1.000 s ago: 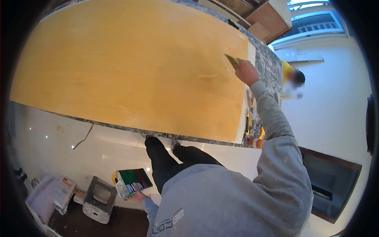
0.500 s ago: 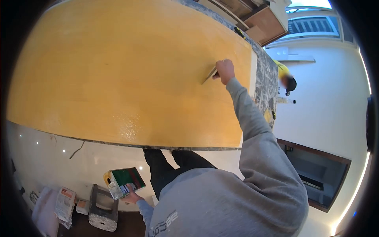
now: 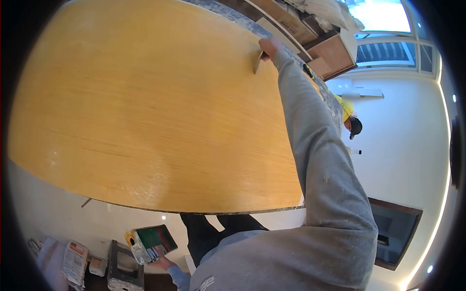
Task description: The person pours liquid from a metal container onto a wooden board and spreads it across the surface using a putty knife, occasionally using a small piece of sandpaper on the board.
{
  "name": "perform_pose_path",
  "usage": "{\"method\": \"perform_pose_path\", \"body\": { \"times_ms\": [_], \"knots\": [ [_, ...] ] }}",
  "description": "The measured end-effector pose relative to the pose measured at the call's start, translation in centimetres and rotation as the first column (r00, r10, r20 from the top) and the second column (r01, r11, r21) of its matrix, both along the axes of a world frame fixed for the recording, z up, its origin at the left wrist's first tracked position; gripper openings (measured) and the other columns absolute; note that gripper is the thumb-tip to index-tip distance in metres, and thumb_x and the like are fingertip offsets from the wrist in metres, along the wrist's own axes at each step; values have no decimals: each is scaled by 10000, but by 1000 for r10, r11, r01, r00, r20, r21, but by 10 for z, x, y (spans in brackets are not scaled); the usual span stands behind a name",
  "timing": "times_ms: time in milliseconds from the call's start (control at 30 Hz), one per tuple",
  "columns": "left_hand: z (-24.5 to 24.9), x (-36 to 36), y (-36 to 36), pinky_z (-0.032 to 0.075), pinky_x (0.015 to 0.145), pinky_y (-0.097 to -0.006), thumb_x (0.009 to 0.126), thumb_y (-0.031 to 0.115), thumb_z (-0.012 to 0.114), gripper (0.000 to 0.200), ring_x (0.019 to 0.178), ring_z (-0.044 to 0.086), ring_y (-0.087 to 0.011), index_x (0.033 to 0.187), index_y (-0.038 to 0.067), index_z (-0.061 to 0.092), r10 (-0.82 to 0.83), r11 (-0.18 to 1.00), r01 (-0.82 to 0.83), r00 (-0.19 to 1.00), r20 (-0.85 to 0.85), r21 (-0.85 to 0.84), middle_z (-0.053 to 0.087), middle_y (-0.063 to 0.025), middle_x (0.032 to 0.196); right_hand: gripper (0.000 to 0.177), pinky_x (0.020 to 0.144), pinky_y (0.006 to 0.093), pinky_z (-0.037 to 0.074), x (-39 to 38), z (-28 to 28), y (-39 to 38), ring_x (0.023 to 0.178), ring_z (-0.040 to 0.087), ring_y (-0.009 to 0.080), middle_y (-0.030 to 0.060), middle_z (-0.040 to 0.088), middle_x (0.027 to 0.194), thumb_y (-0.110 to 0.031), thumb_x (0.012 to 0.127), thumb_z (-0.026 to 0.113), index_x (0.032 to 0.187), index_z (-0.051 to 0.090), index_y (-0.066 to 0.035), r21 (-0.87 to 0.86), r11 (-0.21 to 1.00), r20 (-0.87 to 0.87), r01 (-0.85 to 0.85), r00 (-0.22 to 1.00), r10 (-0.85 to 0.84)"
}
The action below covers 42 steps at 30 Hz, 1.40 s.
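My right hand (image 3: 270, 47) grips a thin flat scraper (image 3: 258, 65), its blade against a broad yellow wood-grained sheet (image 3: 155, 106) near the sheet's far right edge. Wet-looking shiny patches show on the sheet. Low on the left, my left hand (image 3: 163, 260) is closed around a rectangular metal can (image 3: 159, 240) with green, white and dark red sides and a yellowish top. The can is tilted and held apart from the sheet, over the floor.
A dusty dark worktop edge (image 3: 223, 13) borders the sheet, with a black-and-yellow tool (image 3: 307, 71) on it. Cardboard boxes (image 3: 330, 56) stand beyond. Another person in a dark cap (image 3: 356, 127) is at the right. A plastic crate-like stand (image 3: 125, 266) and bags (image 3: 75, 262) sit lower left.
My right hand and the scraper have moved away from me, toward the sheet's far edge. The view has shifted. My left hand still holds the can.
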State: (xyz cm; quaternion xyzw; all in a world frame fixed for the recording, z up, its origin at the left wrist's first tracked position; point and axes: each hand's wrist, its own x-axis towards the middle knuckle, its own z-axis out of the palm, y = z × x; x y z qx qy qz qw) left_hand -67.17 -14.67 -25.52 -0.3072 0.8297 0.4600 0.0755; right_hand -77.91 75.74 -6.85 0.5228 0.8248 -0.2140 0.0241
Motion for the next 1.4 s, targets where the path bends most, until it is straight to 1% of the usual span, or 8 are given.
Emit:
{"method": "perform_pose_path", "body": {
  "times_ms": [267,367,467,767,1167,1300,1367,1400],
  "knots": [
    [-16,5,-13,498,1130,-461,826,135,880,882,1295,544,-311,1476,-14,302,3,1000,-3,1000,31,-6,477,-214,1465,370,671,436,587,-90,28,-34,674,741,347,253,723,787,-243,892,541,865,692,93,143,950,146,-277,955,257],
    [-13,2,-12,491,1139,-465,820,144,886,894,1295,541,-318,1476,-17,300,-6,998,9,998,57,-61,477,-211,1460,336,790,476,570,-58,13,-22,850,719,430,283,720,919,-233,879,565,1000,688,55,354,733,251,-580,815,523],
    [-11,0,-11,486,1146,-471,815,150,890,906,1302,534,-323,1478,-18,295,-2,1000,2,999,40,5,473,-208,1454,312,869,514,538,-17,20,-41,990,672,458,269,714,1020,-212,893,574,1106,701,-21,246,757,399,-606,775,490],
    [-6,-3,-7,487,1148,-457,798,122,901,924,1291,533,-314,1470,-33,285,-27,997,25,999,22,70,463,-201,1444,433,924,467,525,103,28,-134,1100,625,350,143,666,1095,-34,886,565,1302,665,-101,198,701,316,-685,722,616],
    [-2,0,-14,475,1156,-455,778,147,923,980,1327,516,-323,1485,-37,269,-62,998,62,998,1,24,453,-222,1469,431,901,464,522,259,71,-230,1029,627,383,110,700,1070,0,811,585,1202,713,-125,53,656,344,-753,630,696],
    [-4,0,-11,481,1152,-467,782,143,918,970,1329,518,-322,1480,-28,266,-40,998,39,999,12,54,452,-221,1471,348,923,516,519,294,72,-205,1033,639,435,204,710,1095,-59,838,581,1170,686,-52,160,932,299,-327,915,270],
    [-8,-1,-19,482,1152,-470,785,141,915,964,1328,520,-323,1478,-22,265,-30,998,28,999,27,62,454,-220,1471,308,918,551,518,304,75,-208,989,647,469,256,711,1059,-99,855,569,1132,675,-18,191,982,425,9,901,-91],
    [-7,-2,-16,482,1153,-471,784,142,915,964,1328,522,-323,1477,-20,265,-16,998,12,999,48,67,457,-220,1469,286,771,534,566,334,58,-203,832,683,459,295,697,919,-154,862,570,1037,659,54,304,939,307,-158,950,60]
  ]
}}
